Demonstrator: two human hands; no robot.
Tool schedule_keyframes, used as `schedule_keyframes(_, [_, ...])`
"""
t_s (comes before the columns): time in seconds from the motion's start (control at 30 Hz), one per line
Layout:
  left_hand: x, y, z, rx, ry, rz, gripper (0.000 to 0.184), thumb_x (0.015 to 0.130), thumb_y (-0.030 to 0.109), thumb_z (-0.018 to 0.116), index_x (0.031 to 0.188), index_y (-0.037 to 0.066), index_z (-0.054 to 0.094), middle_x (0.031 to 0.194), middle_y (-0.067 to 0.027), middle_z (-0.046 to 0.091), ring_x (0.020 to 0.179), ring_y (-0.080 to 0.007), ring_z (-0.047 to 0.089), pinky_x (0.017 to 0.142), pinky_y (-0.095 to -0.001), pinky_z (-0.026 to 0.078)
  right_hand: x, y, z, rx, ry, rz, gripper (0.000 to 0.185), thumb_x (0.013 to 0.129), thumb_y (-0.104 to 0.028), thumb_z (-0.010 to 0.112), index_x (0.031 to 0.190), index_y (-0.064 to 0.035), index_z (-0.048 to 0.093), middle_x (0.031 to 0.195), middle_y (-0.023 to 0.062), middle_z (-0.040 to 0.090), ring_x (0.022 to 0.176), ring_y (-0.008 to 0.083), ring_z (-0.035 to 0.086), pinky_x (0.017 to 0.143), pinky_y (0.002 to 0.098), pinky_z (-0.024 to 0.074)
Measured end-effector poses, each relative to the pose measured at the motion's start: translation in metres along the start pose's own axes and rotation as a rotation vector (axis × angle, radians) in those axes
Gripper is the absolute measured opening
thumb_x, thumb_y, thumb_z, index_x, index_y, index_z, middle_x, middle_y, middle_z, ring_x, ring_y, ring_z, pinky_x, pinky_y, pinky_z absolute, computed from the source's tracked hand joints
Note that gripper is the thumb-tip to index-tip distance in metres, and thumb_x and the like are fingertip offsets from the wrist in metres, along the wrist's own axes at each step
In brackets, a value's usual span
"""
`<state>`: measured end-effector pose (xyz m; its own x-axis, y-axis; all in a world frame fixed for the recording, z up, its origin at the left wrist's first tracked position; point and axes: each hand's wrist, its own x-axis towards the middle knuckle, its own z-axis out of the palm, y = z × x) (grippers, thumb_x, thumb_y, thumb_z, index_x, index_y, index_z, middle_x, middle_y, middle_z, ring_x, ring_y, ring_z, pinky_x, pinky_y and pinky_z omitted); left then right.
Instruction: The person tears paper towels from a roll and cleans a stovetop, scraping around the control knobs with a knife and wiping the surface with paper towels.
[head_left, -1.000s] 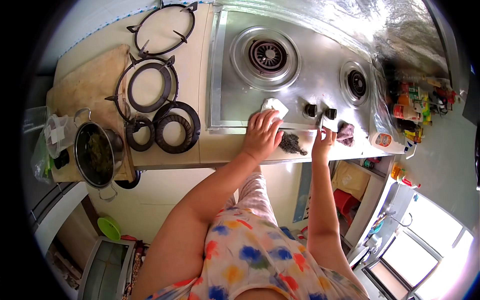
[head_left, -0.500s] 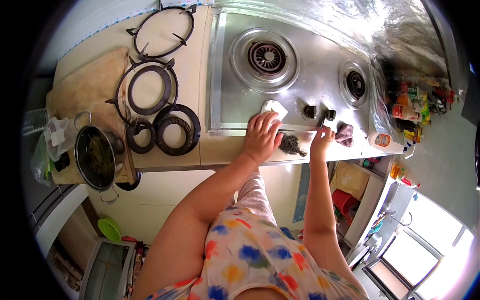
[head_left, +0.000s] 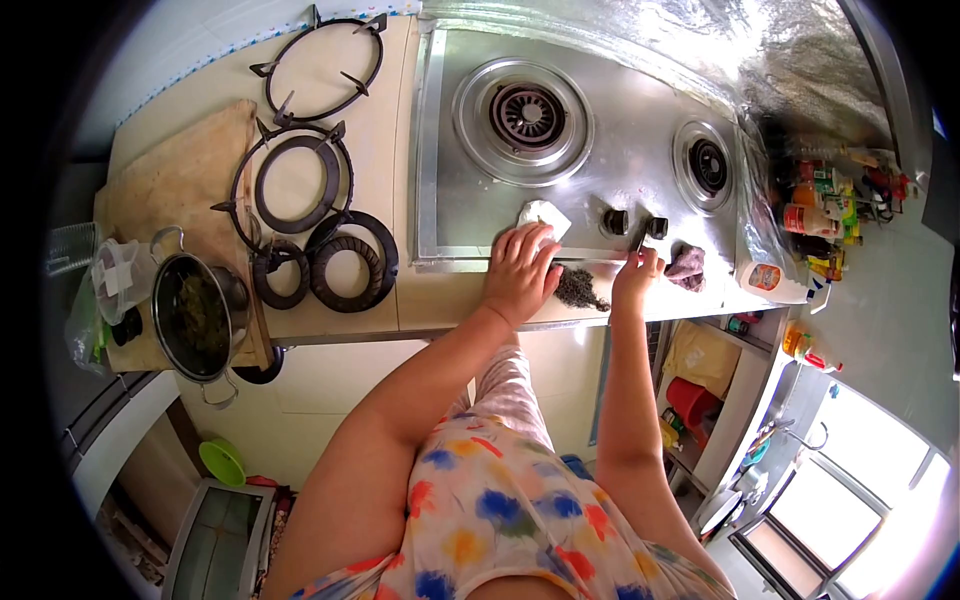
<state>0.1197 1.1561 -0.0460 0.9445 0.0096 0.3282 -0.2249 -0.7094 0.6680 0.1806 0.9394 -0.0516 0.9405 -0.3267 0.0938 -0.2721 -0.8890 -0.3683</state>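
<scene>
My left hand (head_left: 520, 265) lies with fingers stretched out at the front edge of the steel gas stove (head_left: 620, 110). Its fingertips rest on a crumpled white cloth (head_left: 546, 216). My right hand (head_left: 636, 282) pinches a thin, narrow tool (head_left: 641, 238) at the stove's front edge, below the two black control knobs (head_left: 615, 221). The tool's exact kind is too small to make out. Between the hands, on the counter, lies a dark scouring pad of metal wool (head_left: 580, 288). A purplish-brown rag (head_left: 687, 266) sits to the right of my right hand.
Black pan supports (head_left: 343, 165) and burner rings (head_left: 385, 250) lie on the counter at left. Farther left, a pot (head_left: 238, 310) with greens stands by a wooden board (head_left: 190, 170). A white bottle (head_left: 775, 282) lies at right, near several other bottles (head_left: 815, 220).
My right hand has shifted slightly left with the thin tool, which is now tilted differently near the knob. My left hand stays on the white cloth. The view has moved slightly.
</scene>
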Motion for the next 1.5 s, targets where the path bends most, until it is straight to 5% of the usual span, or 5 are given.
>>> schedule_keyframes(0.43, [0.001,0.002,-0.002,-0.007,0.025,0.022,0.033,0.078,0.021,0.068,0.108,0.011,0.058,0.128,-0.0083,0.05,0.124,-0.0281,0.045,0.105,-0.0479,0.032,0.003,0.021,-0.005,0.126,-0.021,-0.157,0.018,0.088,-0.004,0.06,0.105,-0.0018,0.061,0.103,0.0161,0.059,0.092,0.0326,0.061,0.078,0.0428,0.0497])
schedule_keyframes(0.47, [0.001,0.003,-0.002,-0.007,0.021,0.021,0.033,0.078,0.02,0.068,0.109,0.011,0.058,0.128,-0.0083,0.05,0.124,-0.0281,0.045,0.105,-0.0478,0.032,0.01,0.038,0.0,0.067,0.014,-0.36,0.02,0.089,-0.004,0.06,0.109,-0.0019,0.062,0.104,0.0149,0.06,0.079,0.0275,0.064,0.067,0.0384,0.0524])
schedule_keyframes(0.6, [0.002,0.003,-0.002,-0.003,0.019,0.028,0.035,0.078,0.02,0.068,0.11,0.011,0.057,0.128,-0.0086,0.051,0.123,-0.0284,0.045,0.105,-0.048,0.032,0.018,0.026,-0.022,0.355,-0.199,-0.102,0.023,0.093,-0.006,0.058,0.116,-0.0024,0.063,0.097,0.0117,0.063,0.053,0.0146,0.062,0.047,0.0249,0.0479])
schedule_keyframes(0.87, [0.002,0.004,0.001,0.014,0.034,0.038,0.034,0.08,0.021,0.066,0.111,0.011,0.057,0.127,-0.0088,0.052,0.122,-0.0292,0.046,0.105,-0.0482,0.032,0.042,0.007,-0.059,0.184,-0.365,-0.022,0.021,0.092,-0.018,0.06,0.105,-0.004,0.068,0.078,0.0068,0.067,0.059,0.0146,0.063,0.058,0.0311,0.0499])
schedule_keyframes(1.5, [0.003,0.013,0.01,0.194,-0.043,0.028,0.034,0.081,0.018,0.066,0.113,0.013,0.057,0.128,-0.007,0.052,0.123,-0.0303,0.046,0.105,-0.0484,0.031,0.044,0.026,-0.032,0.076,-0.168,-0.457,0.011,0.085,-0.011,0.061,0.095,-0.0089,0.066,0.092,0.0087,0.062,0.089,0.0317,0.061,0.075,0.0419,0.0521])
